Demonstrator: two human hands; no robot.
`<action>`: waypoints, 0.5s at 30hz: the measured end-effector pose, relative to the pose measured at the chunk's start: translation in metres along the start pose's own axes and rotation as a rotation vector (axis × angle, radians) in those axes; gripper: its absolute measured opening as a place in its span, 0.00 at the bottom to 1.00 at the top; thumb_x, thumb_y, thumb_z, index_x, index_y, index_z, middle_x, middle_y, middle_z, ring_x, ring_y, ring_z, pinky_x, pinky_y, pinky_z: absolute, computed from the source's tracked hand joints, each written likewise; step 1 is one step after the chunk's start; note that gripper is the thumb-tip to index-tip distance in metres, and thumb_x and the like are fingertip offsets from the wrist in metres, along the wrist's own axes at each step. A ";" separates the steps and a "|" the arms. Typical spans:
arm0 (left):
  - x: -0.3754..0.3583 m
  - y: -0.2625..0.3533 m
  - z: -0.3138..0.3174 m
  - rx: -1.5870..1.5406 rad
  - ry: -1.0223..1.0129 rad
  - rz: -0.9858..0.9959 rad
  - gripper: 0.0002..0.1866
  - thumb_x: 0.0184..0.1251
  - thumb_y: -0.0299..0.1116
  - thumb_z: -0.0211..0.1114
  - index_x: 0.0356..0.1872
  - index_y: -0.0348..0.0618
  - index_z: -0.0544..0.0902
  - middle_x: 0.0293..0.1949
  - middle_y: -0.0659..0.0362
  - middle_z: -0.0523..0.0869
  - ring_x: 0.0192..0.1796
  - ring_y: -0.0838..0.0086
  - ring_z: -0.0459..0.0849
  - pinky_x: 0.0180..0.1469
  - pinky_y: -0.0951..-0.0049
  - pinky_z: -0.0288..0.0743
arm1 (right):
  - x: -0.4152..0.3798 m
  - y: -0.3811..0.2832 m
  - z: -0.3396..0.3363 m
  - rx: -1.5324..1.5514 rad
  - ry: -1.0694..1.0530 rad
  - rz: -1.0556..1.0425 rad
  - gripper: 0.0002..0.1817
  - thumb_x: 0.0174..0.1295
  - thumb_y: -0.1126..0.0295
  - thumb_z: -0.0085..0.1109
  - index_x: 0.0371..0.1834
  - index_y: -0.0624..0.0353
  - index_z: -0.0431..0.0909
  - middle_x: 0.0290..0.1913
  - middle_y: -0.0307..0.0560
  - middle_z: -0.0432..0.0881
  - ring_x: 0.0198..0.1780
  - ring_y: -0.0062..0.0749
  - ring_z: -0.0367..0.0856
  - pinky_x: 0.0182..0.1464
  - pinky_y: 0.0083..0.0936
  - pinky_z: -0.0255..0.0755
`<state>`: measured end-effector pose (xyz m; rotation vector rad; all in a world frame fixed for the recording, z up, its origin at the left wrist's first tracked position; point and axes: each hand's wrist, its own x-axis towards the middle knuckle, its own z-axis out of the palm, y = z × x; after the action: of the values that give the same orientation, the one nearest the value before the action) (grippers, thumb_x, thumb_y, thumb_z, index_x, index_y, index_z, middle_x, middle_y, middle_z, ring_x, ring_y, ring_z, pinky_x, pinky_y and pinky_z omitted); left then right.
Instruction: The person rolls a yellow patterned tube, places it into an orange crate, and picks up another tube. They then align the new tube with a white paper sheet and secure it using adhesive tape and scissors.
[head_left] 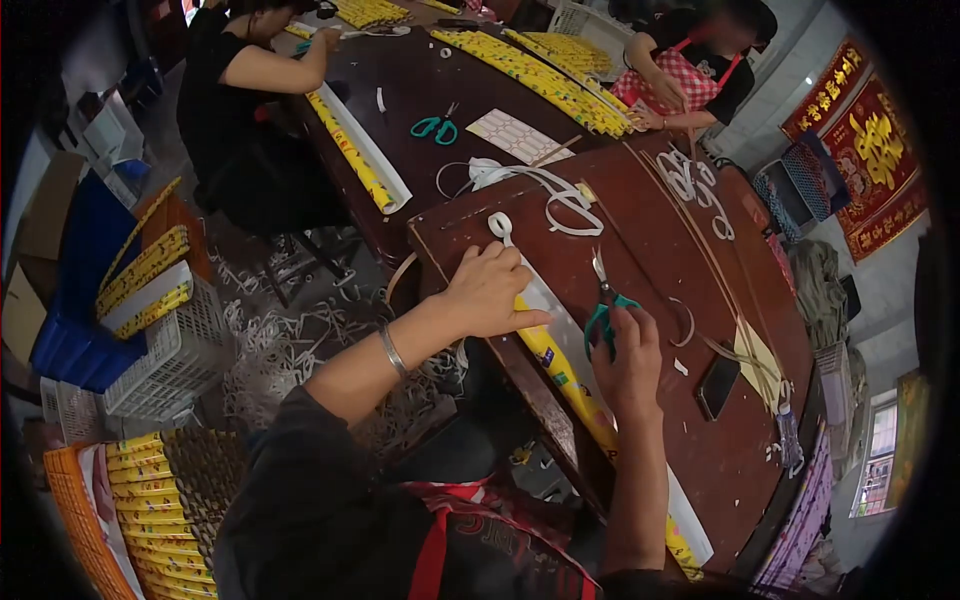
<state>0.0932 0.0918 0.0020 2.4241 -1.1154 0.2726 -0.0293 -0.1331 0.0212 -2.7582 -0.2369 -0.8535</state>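
Note:
A long yellow patterned strip with a white backing [560,370] lies along the near edge of the brown table. My left hand [487,292] rests on its far end, fingers laid over it and thumb stretched out sideways. Just beyond those fingertips sits a small white tape roll [500,227]. In my right hand [632,362] is a pair of scissors [602,285] with teal handles; their blades point away from me above the tabletop, slightly apart at the tip. What the left fingertips press against is partly hidden.
Looped white tape [572,215], thin brown strips [690,225] and a black phone [718,388] lie on the table. Two people work across it, near more yellow strips [530,75] and another pair of scissors [436,127]. Crates [165,350] and tape scraps [300,345] occupy the left floor.

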 end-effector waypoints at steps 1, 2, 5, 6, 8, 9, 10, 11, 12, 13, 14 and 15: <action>0.000 0.000 0.000 0.008 -0.009 -0.005 0.34 0.55 0.68 0.62 0.35 0.41 0.86 0.42 0.55 0.78 0.50 0.62 0.73 0.51 0.60 0.65 | -0.001 0.001 0.002 -0.014 0.012 -0.017 0.29 0.47 0.78 0.64 0.57 0.59 0.73 0.56 0.57 0.73 0.53 0.55 0.76 0.50 0.41 0.75; 0.001 0.000 0.000 0.008 -0.015 0.007 0.34 0.55 0.68 0.62 0.35 0.41 0.86 0.42 0.55 0.78 0.50 0.62 0.73 0.51 0.60 0.65 | -0.001 0.002 0.003 -0.019 0.018 -0.006 0.29 0.47 0.78 0.64 0.57 0.59 0.73 0.56 0.57 0.73 0.53 0.55 0.76 0.50 0.41 0.75; 0.002 -0.001 0.003 -0.050 0.036 -0.004 0.25 0.57 0.60 0.67 0.31 0.44 0.81 0.42 0.57 0.78 0.51 0.59 0.74 0.52 0.57 0.68 | -0.002 0.004 0.004 -0.019 -0.009 0.002 0.29 0.46 0.78 0.63 0.56 0.60 0.74 0.56 0.56 0.73 0.53 0.54 0.75 0.51 0.41 0.75; 0.002 -0.003 0.002 -0.050 0.027 0.006 0.25 0.57 0.60 0.67 0.31 0.44 0.81 0.42 0.57 0.78 0.51 0.59 0.74 0.52 0.57 0.68 | -0.002 0.003 0.004 -0.009 -0.014 0.010 0.29 0.45 0.78 0.63 0.56 0.60 0.74 0.56 0.56 0.73 0.53 0.54 0.75 0.52 0.41 0.75; 0.005 -0.010 0.000 -0.161 0.211 -0.025 0.20 0.60 0.54 0.67 0.33 0.44 0.83 0.41 0.54 0.80 0.50 0.58 0.77 0.50 0.56 0.69 | -0.001 0.003 0.006 -0.002 -0.020 0.031 0.28 0.45 0.78 0.62 0.56 0.60 0.74 0.56 0.56 0.73 0.53 0.53 0.75 0.52 0.41 0.75; 0.009 -0.016 -0.008 -0.231 0.222 -0.076 0.11 0.63 0.41 0.65 0.32 0.44 0.81 0.40 0.52 0.82 0.47 0.55 0.79 0.48 0.56 0.73 | -0.001 0.004 0.007 0.004 -0.008 0.023 0.28 0.45 0.78 0.62 0.56 0.60 0.74 0.56 0.56 0.73 0.53 0.53 0.75 0.52 0.41 0.75; 0.013 -0.027 -0.011 -0.246 0.293 -0.119 0.09 0.63 0.38 0.64 0.35 0.43 0.81 0.40 0.51 0.82 0.47 0.54 0.80 0.48 0.57 0.74 | -0.001 0.005 0.007 0.008 0.003 0.012 0.28 0.46 0.78 0.62 0.55 0.60 0.74 0.56 0.55 0.73 0.52 0.52 0.75 0.52 0.41 0.75; 0.017 -0.039 -0.013 -0.260 0.368 -0.165 0.07 0.63 0.34 0.63 0.37 0.42 0.80 0.40 0.50 0.82 0.46 0.54 0.81 0.47 0.58 0.75 | -0.001 0.004 0.006 0.004 0.001 0.021 0.28 0.46 0.78 0.62 0.55 0.60 0.74 0.56 0.55 0.73 0.52 0.52 0.75 0.52 0.41 0.75; 0.020 -0.051 -0.011 -0.255 0.414 -0.211 0.07 0.63 0.32 0.62 0.39 0.41 0.80 0.42 0.50 0.82 0.46 0.53 0.81 0.48 0.59 0.75 | -0.001 0.003 0.005 0.009 -0.005 0.027 0.27 0.46 0.78 0.62 0.55 0.60 0.75 0.56 0.55 0.73 0.52 0.52 0.75 0.52 0.41 0.75; 0.022 -0.062 -0.009 -0.248 0.462 -0.258 0.08 0.62 0.30 0.61 0.42 0.41 0.80 0.43 0.50 0.82 0.47 0.52 0.81 0.49 0.59 0.76 | 0.000 0.003 0.004 0.016 -0.009 0.031 0.27 0.46 0.78 0.62 0.55 0.60 0.75 0.56 0.55 0.73 0.52 0.52 0.75 0.52 0.41 0.75; 0.024 -0.072 -0.009 -0.203 0.397 -0.310 0.13 0.62 0.31 0.62 0.47 0.41 0.79 0.45 0.50 0.82 0.49 0.53 0.82 0.50 0.59 0.76 | -0.001 0.003 0.005 0.015 -0.007 0.032 0.27 0.46 0.78 0.62 0.55 0.60 0.75 0.56 0.55 0.73 0.52 0.52 0.75 0.52 0.41 0.75; 0.028 -0.079 -0.008 -0.202 0.397 -0.307 0.13 0.62 0.31 0.62 0.47 0.41 0.79 0.45 0.50 0.82 0.49 0.53 0.82 0.50 0.59 0.76 | -0.001 0.003 0.005 0.019 -0.005 0.036 0.27 0.46 0.78 0.62 0.55 0.60 0.75 0.56 0.56 0.73 0.53 0.52 0.75 0.52 0.41 0.76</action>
<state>0.1709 0.1218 -0.0064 2.1921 -0.5608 0.4881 -0.0267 -0.1346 0.0161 -2.7387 -0.1945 -0.8310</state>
